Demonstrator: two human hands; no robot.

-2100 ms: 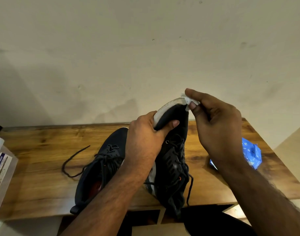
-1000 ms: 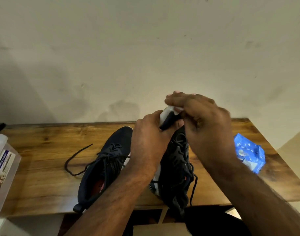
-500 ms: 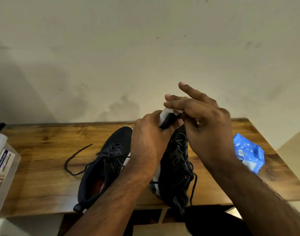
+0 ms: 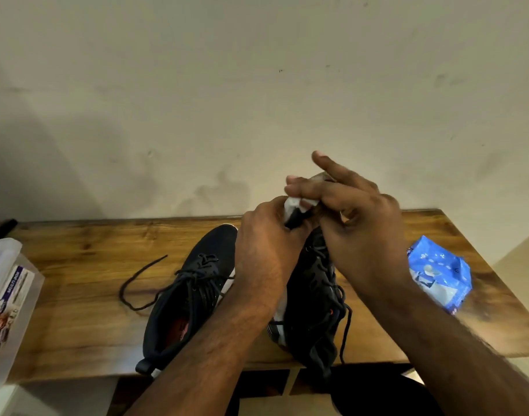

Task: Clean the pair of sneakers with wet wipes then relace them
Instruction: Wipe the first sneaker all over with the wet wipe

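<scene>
One dark sneaker is held toe-up over the desk's front edge, its toe gripped by the curled fingers of the left hand. A white wet wipe is pinched against the toe rim by the right hand, whose index finger is lifted clear. The second sneaker lies flat mid-desk, and the blue wipe pack rests near the right edge. The rim is probably best cleaned with short, firm strokes, the shoe being braced steadily and the wipe refolded to a clean face as it soils.
</scene>
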